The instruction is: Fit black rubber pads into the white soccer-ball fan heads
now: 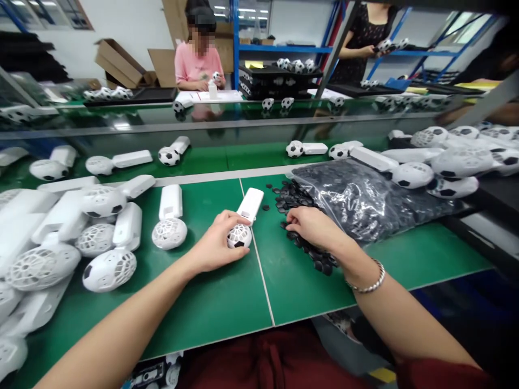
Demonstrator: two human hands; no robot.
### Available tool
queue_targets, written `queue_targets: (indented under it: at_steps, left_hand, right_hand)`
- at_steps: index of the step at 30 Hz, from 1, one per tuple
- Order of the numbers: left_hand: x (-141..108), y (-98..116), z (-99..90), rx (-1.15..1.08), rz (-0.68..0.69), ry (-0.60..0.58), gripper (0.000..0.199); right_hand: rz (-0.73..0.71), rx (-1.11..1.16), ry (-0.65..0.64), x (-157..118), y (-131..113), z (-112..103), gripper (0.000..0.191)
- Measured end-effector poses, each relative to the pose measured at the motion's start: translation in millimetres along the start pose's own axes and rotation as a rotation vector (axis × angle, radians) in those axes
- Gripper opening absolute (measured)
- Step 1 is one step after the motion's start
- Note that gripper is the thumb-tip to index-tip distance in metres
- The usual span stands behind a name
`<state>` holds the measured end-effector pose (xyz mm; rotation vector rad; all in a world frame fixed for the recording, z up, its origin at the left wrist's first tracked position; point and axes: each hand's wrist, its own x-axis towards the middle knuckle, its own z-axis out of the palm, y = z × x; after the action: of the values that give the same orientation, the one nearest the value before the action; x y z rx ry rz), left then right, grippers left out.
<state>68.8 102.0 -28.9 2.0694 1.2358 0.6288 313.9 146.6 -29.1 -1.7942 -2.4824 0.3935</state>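
Near the middle of the green table (pixel 203 310), my left hand (pixel 221 240) is wrapped round the ball end of a white soccer-ball device (pixel 239 236), whose flat handle points away from me. To the right, my right hand (pixel 310 227) is closed at the edge of a pile of small black pieces (pixel 290 197), fingertips pinched together; whatever lies between them is too small to name. Behind that hand lies a clear plastic bag (pixel 365 194) full of black pieces. A silver bracelet circles my right wrist.
Many white devices (pixel 99 200) are heaped at the left, and more (pixel 466 162) at the right. A green conveyor (pixel 227 154) carrying devices runs behind the table. Beyond it a person in pink (pixel 198 65) holds a ball piece; another person stands at the back right.
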Motion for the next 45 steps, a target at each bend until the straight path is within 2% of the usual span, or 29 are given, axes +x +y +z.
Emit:
queue_targets:
  at_steps: [5,9,12,15,18,22,24,28,32,40,42,45]
  left_hand:
    - [1,-5,-3.6,-0.045,0.074,-0.028,0.045]
    - [1,-3,-8.2,-0.002,-0.009,-0.001,0.048]
    - [1,-3,-11.9,0.024,-0.019,-0.032,0.048]
    - [2,-7,-14.9,0.006,0.013,-0.079,0.049]
    - [3,-9,-15.2,0.006,0.019,-0.102,0.05]
    - [2,-7,-12.2,0.02,0.014,-0.076,0.048]
    - [2,-5,-10.2,0.019,0.001,-0.067,0.047]
    - [2,-3,-5.0,0.014,-0.018,-0.009,0.045]
    - [3,-1,1.4,0.011,-0.027,0.08,0.038]
    - [2,0,12.2,0.04,0.032,0.173,0.03]
    - [1,2,10.6,0.032,0.047,0.183,0.03]
    - [12,10,1.7,0.061,0.068,0.174,0.031]
  right_hand:
    - [-0.059,0.081,-0.052,-2,4,-6,0.012]
    - [-0.167,0.157,0.042,-5,1,-7,0.015]
    - [-0.244,0.419,0.093,-6,-10,-2,0.005]
    - [-0.377,0.643,0.086,-5,-25,6,0.008]
    - [-0.513,0.652,0.126,-4,-37,11,0.006]
    - [-0.695,0.595,0.154,2,-43,13,0.006]
    - [-0.738,0.594,0.145,6,-45,15,0.007]
    - [-0.72,0.626,0.101,13,-48,19,0.005]
    - [-0.699,0.621,0.127,15,-50,23,0.002]
    - [-0.523,0.524,0.109,20,-53,24,0.015]
    - [-0.515,0.53,0.148,17,-52,21,0.018]
    - [-0.576,0.574,0.28,8,-48,11,0.022]
